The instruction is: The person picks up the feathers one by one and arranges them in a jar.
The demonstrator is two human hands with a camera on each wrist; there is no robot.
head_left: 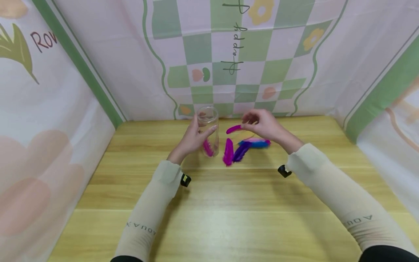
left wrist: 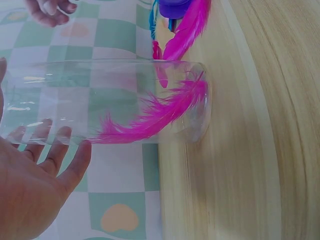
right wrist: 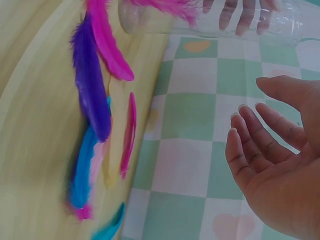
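supporting the rest: wood-grain table point(head_left: 212, 222)
clear jar point(left wrist: 105, 102): upright near the table's far edge
left hand point(head_left: 192, 137): clamped around the jar
right hand point(head_left: 263, 124): thumb and fingers apart
loose feathers point(head_left: 241, 151): on the table, right of the jar
pink feather point(left wrist: 156, 120): inside the jar

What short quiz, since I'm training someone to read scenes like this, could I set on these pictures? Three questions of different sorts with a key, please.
1. Which hand grips the glass jar?
2. Fill in the colour: the feather inside the jar is ____.
3. True or false: in the right wrist view, the right hand is empty.

Key:
1. The left hand.
2. Bright pink.
3. True; nothing lies between its thumb and fingers.
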